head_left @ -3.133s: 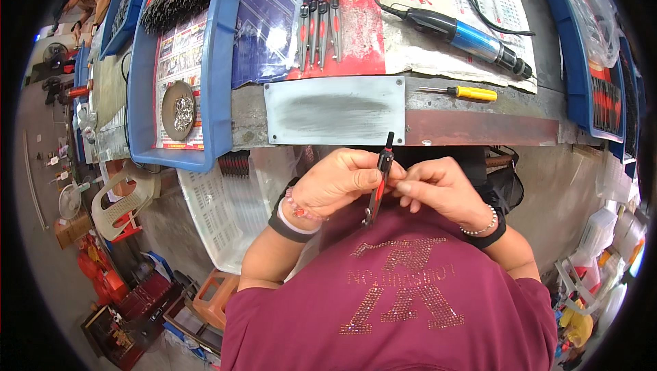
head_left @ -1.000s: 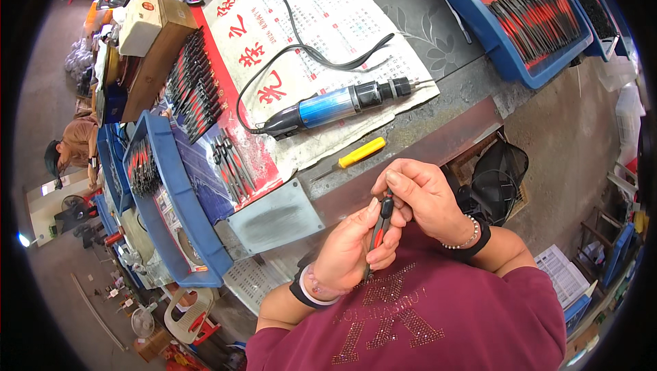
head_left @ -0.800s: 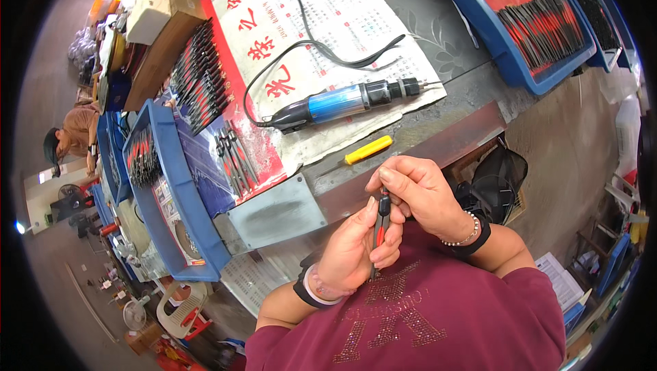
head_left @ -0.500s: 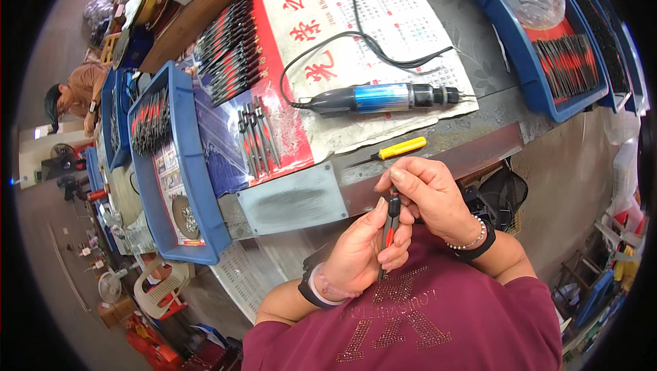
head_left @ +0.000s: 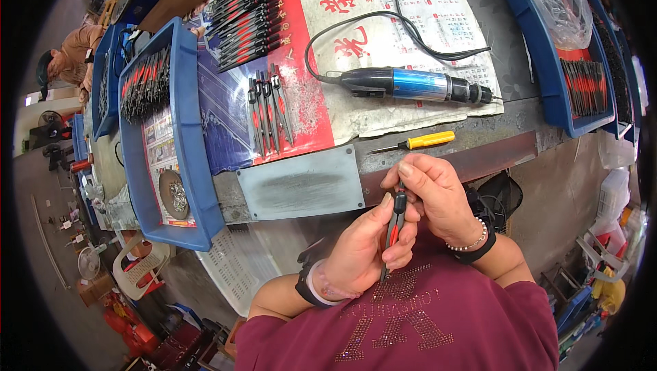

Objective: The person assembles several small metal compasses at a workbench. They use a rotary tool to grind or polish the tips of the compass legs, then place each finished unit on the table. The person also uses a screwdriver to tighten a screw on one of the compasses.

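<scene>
The fingers (head_left: 400,224) of the left hand (head_left: 363,254) are curled and pressed around the red-and-black handles of a small pair of pliers (head_left: 393,231), held upright just in front of the chest. The fingertips (head_left: 404,169) of the right hand (head_left: 438,196) are pinched together over the top of the tool, at its black head. Both hands touch each other and hang below the table edge (head_left: 479,162), off the work surface.

On the table, just beyond the hands, lies a yellow-handled screwdriver (head_left: 417,142). Behind it rests a blue electric screwdriver (head_left: 417,87) with a black cord, on a printed sheet. To the left are a grey metal plate (head_left: 301,189), 4 loose pliers (head_left: 268,111) in a row, and a blue tray (head_left: 188,131) holding more.

Risk assessment: the tool is held in mid-air with no support beneath it. A slip of the pinching fingertips would probably drop it, or any small part at its head, into the lap or onto the floor. Pressure applied off-axis could twist the handles out of the left-hand grip.

Not determinable: the pliers' head and joint are covered by the right fingertips, so whether a small part sits there cannot be told. The lower handle ends blend into the shirt. The tray on the right is partly cut off at the picture rim.
</scene>
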Motion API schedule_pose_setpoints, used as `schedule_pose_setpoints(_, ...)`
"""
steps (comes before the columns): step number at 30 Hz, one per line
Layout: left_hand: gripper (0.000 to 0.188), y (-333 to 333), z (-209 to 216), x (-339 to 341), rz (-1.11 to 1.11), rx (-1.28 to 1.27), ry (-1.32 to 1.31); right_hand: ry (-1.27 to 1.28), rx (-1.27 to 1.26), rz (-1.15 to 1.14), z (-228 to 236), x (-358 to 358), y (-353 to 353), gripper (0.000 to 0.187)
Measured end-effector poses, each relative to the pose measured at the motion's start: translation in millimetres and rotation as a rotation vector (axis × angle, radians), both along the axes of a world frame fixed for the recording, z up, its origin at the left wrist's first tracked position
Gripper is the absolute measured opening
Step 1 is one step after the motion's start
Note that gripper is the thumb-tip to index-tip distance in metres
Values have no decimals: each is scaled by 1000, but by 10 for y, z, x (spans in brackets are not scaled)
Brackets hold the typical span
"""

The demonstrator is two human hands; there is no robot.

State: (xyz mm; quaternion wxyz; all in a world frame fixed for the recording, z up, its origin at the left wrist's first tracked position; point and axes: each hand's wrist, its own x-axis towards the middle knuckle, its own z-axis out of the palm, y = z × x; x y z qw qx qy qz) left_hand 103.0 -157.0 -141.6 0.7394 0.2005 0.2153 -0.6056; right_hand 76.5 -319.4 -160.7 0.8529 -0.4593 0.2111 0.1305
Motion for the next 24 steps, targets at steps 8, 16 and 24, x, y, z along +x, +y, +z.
schedule_pose_setpoints(8, 42, -6, 4, -23, 35, 59, -131, -60, -65, 36, 10, 38, 2, 29)
schedule_pose_setpoints(16, 40, 5, -14, 15, 58, 28, -3, -40, -72, 12, -13, 45, 27, 29)
schedule_pose_setpoints(24, 40, 30, -19, -1, -1, 31, -84, -63, -63, -7, -14, 15, 57, 28)
